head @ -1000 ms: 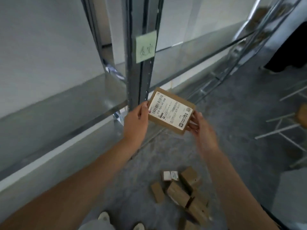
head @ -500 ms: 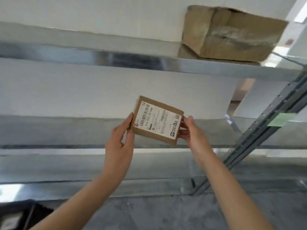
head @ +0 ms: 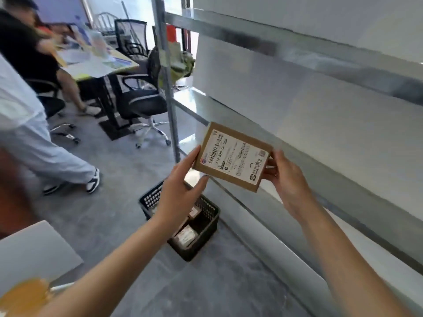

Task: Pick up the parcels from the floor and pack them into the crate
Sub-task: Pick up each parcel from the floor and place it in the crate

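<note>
You've got the parcel (head: pixel 233 156) up at chest height in both hands, label side facing you, tilted, and in the air just above and right of the crate (head: pixel 203 243). Your left hand (head: pixel 180 191) pinches the left short edge, fingers along the edge and thumb under the lower corner. Your right hand (head: pixel 288 179) pinches the opposite short edge, with its fingertips mostly hidden behind the card. The crate sits on the floor beside the metal rack (head: pixel 297 143), and your left forearm covers part of it. At least two labelled parcels (head: pixel 185 235) are already inside, and I can't tell how much room is left. The parcel is a flat cardboard box, so probably light and stiff. The edges will take a pinch fine, but the broad faces may dent if you squeeze them. The label looks slick, so keep your fingers on bare card. My read is that one hand is enough from here: thumb on top, fingers underneath, across a short side. Lower it in flat next to the others rather than dropping it, as a corner could catch on the mesh wall.
</note>
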`<state>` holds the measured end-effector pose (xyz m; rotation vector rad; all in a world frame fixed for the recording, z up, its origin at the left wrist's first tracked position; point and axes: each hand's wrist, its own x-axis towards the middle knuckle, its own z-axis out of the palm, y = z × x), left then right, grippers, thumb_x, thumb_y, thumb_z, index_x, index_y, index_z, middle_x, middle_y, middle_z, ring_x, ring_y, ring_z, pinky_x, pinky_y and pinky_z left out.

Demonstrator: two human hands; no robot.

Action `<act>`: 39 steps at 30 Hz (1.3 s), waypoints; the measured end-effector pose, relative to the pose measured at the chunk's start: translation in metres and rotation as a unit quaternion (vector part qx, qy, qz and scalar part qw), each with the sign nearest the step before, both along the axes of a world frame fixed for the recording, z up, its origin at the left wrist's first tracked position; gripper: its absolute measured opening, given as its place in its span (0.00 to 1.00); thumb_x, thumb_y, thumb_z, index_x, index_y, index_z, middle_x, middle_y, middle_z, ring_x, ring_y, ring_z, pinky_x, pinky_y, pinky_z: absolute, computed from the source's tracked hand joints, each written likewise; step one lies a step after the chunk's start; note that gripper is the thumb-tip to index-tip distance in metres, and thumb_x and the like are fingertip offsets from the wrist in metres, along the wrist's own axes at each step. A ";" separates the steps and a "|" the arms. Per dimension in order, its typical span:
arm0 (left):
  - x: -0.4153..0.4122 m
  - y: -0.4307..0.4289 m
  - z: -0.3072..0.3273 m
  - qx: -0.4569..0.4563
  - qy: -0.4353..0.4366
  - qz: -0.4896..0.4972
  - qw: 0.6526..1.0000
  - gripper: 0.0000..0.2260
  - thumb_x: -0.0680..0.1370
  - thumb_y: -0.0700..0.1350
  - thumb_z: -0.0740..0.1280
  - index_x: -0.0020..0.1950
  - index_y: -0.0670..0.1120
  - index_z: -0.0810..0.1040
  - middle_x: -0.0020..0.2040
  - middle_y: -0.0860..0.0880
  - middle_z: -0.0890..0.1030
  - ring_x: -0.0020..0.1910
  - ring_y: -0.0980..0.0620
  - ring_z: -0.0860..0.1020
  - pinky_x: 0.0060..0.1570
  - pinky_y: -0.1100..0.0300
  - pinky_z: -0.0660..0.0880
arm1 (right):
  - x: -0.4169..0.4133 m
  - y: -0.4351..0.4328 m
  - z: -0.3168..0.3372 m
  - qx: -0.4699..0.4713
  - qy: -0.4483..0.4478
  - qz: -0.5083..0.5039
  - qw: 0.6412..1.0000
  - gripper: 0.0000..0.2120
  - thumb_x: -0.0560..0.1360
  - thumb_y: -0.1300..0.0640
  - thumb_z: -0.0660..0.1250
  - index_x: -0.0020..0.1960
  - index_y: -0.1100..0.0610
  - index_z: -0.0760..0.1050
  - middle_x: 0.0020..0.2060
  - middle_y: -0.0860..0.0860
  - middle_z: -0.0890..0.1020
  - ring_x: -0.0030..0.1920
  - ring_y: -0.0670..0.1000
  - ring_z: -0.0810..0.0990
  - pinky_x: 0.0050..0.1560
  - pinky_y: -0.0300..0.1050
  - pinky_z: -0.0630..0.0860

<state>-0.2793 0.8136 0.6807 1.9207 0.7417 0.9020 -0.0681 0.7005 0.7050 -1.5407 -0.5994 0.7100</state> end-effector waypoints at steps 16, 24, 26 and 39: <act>-0.002 0.247 -0.114 -0.123 0.102 0.063 0.985 0.29 0.75 0.39 0.72 0.73 0.54 0.67 0.65 0.59 0.77 0.67 0.60 0.73 0.70 0.53 0.69 | 0.008 0.280 -0.146 -0.118 0.094 0.124 0.981 0.18 0.84 0.47 0.52 0.52 0.52 0.79 0.49 0.53 0.85 0.53 0.51 0.83 0.59 0.49 0.78; 0.045 0.334 -0.211 -0.209 0.220 -0.006 0.953 0.30 0.75 0.37 0.69 0.74 0.54 0.67 0.65 0.57 0.77 0.65 0.59 0.75 0.68 0.53 0.71 | 0.024 0.333 -0.263 -0.196 0.230 0.059 0.951 0.16 0.84 0.50 0.53 0.64 0.53 0.74 0.55 0.53 0.83 0.57 0.51 0.82 0.54 0.45 0.80; 0.059 0.353 -0.251 -0.215 0.260 -0.022 0.941 0.29 0.75 0.38 0.67 0.74 0.54 0.67 0.64 0.56 0.77 0.61 0.58 0.76 0.67 0.55 0.71 | 0.023 0.338 -0.310 -0.207 0.282 0.006 0.937 0.17 0.84 0.51 0.53 0.70 0.54 0.69 0.59 0.53 0.81 0.59 0.50 0.80 0.56 0.46 0.78; 0.114 0.394 -0.576 -0.265 0.467 -0.209 0.817 0.28 0.79 0.45 0.62 0.78 0.57 0.59 0.72 0.54 0.70 0.69 0.52 0.71 0.63 0.61 0.67 | 0.009 0.348 -0.612 -0.348 0.342 -0.207 0.848 0.25 0.82 0.44 0.53 0.77 0.47 0.54 0.69 0.53 0.73 0.66 0.52 0.73 0.62 0.48 0.68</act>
